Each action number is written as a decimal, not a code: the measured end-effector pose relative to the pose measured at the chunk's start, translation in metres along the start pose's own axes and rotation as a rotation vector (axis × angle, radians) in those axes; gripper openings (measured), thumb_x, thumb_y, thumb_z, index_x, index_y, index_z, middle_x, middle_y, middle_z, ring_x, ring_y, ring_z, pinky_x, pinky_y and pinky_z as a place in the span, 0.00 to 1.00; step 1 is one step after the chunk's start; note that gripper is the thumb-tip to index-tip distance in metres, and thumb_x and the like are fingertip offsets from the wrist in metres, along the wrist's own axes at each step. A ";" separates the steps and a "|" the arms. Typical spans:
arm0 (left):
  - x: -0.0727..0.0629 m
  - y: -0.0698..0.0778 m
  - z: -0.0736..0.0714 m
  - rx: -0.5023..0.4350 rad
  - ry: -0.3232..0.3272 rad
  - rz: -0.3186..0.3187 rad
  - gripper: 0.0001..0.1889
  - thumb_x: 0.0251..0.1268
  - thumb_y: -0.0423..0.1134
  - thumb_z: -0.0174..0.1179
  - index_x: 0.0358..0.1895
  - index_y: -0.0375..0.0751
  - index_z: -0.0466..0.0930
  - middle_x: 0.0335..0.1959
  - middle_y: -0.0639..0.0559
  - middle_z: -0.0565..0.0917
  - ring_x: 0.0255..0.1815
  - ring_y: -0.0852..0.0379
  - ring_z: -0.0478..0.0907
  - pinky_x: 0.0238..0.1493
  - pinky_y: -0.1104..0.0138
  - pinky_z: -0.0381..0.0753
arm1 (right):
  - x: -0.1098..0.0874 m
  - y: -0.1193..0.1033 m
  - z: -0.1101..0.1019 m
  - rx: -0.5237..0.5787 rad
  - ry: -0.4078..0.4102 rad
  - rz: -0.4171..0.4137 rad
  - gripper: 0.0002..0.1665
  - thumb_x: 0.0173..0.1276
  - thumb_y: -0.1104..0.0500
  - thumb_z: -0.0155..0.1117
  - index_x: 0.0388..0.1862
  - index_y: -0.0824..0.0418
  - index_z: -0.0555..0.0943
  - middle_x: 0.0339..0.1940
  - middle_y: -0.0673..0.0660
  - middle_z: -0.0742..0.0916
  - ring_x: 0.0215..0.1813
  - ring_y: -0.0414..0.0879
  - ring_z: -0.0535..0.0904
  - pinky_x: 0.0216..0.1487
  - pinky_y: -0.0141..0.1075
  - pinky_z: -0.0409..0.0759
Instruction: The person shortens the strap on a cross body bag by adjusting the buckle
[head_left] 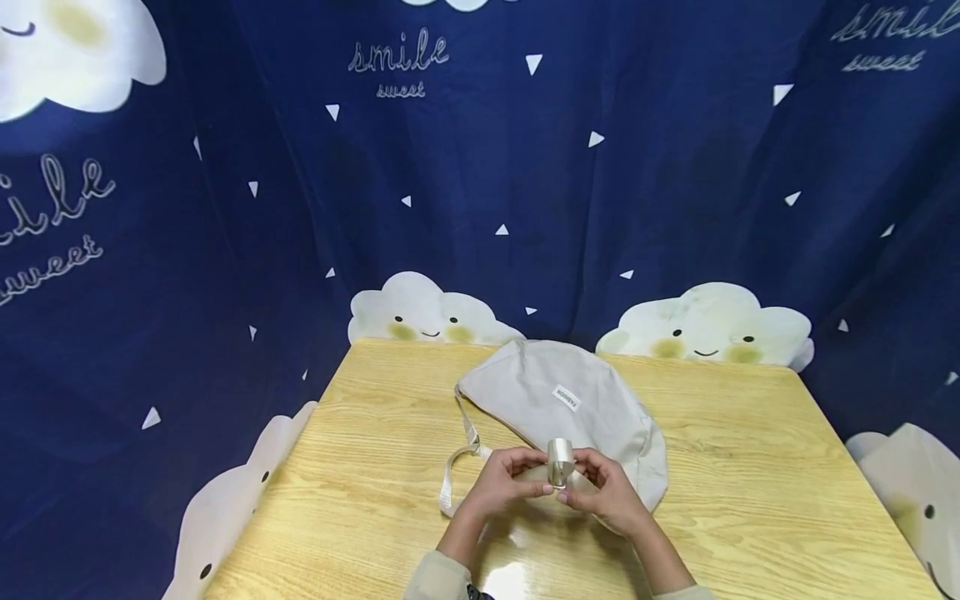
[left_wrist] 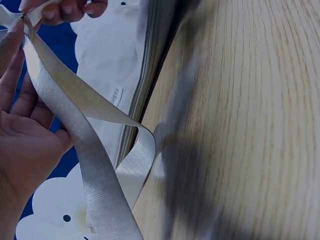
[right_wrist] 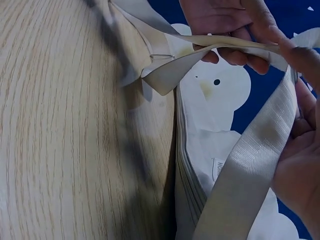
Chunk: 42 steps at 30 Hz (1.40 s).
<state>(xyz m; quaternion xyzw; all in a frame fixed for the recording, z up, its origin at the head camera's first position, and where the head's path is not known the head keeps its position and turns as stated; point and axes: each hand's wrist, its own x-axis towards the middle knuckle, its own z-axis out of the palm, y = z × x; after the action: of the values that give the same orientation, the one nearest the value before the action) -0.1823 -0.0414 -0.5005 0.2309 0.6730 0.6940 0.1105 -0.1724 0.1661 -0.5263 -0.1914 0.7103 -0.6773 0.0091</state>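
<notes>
A pale grey fabric bag with a small "FASHION" label lies on the table, its zip edge towards me. Above its near side, my left hand and right hand meet at a loop of shiny beige webbing strap. Thumb and fingers of each hand pinch the strap, the fingertips almost touching. Lengths of strap hang from the pinch point in the left wrist view. From the right wrist, a broad strap length runs down beside the right palm. Fingers partly hide the pinched spot.
A wooden table lies under the bag. Left of the hands, another strap section with an adjuster buckle curves onto the tabletop. A dark blue curtain with cloud prints hangs behind and around the table.
</notes>
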 end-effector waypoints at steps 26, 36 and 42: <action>-0.016 0.003 -0.012 0.182 0.067 -0.022 0.16 0.51 0.32 0.68 0.45 0.34 0.81 0.41 0.51 0.83 0.45 0.39 0.75 0.46 0.44 0.68 | -0.010 -0.003 0.000 -0.002 0.026 -0.066 0.23 0.45 0.75 0.72 0.43 0.70 0.76 0.27 0.60 0.79 0.31 0.42 0.72 0.33 0.33 0.71; -0.015 -0.001 -0.014 0.187 0.057 -0.051 0.14 0.53 0.32 0.67 0.44 0.33 0.81 0.42 0.37 0.81 0.45 0.35 0.74 0.43 0.56 0.73 | -0.009 -0.001 -0.007 -0.017 0.074 -0.051 0.24 0.44 0.76 0.71 0.43 0.71 0.76 0.26 0.57 0.79 0.28 0.40 0.72 0.31 0.32 0.72; -0.014 -0.015 -0.016 0.201 0.074 -0.117 0.13 0.50 0.31 0.68 0.39 0.30 0.80 0.38 0.39 0.80 0.38 0.43 0.75 0.38 0.62 0.74 | -0.008 -0.003 -0.009 -0.012 0.088 -0.046 0.24 0.44 0.76 0.71 0.43 0.71 0.76 0.26 0.58 0.78 0.29 0.40 0.72 0.31 0.32 0.72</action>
<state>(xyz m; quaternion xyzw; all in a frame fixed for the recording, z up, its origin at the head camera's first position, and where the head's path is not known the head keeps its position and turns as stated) -0.1800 -0.0615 -0.5171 0.1755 0.7550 0.6235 0.1023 -0.1664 0.1767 -0.5251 -0.1776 0.7096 -0.6808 -0.0390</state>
